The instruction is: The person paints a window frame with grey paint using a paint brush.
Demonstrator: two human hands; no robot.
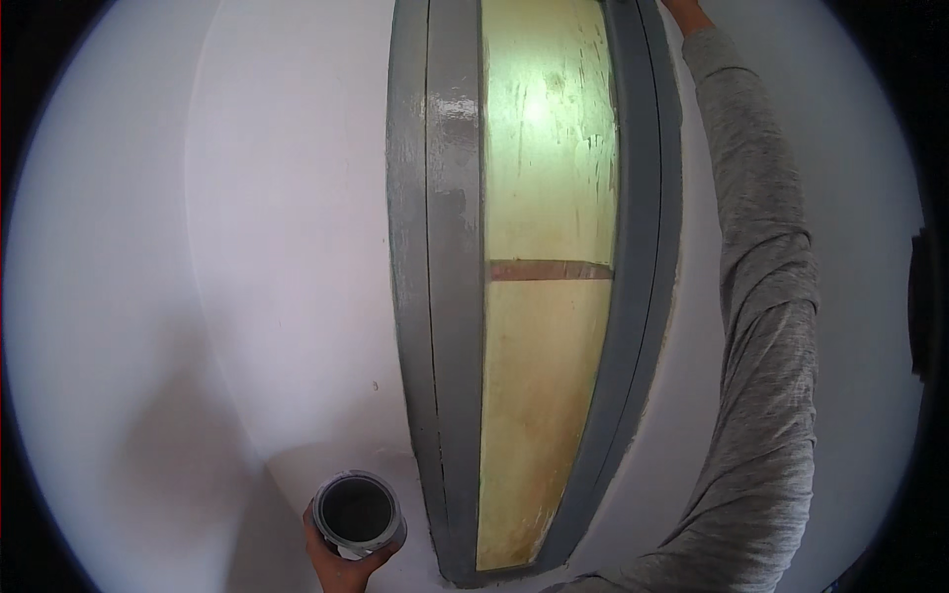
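My left hand (341, 565) is wrapped round a small open paint can (400, 529) near the lower edge, its mouth facing up at me. The inside looks dark grey, and grey smears mark its rim. Stretched up along the right side, my right arm in a grey sleeve reaches the top edge. Only part of my right hand (686, 14) shows there, close to the frame's upper right; its fingers are out of the picture. A tall window frame (453, 198) painted grey stands before me, glossy and wet-looking on its upper left part.
Yellowish panes (544, 395) fill the frame, with a reddish-brown crossbar (554, 270) between them and grey smears along their edges. White wall (287, 198) lies on both sides. A dark object (920, 306) sits at the far right rim. Shadows fall at lower left.
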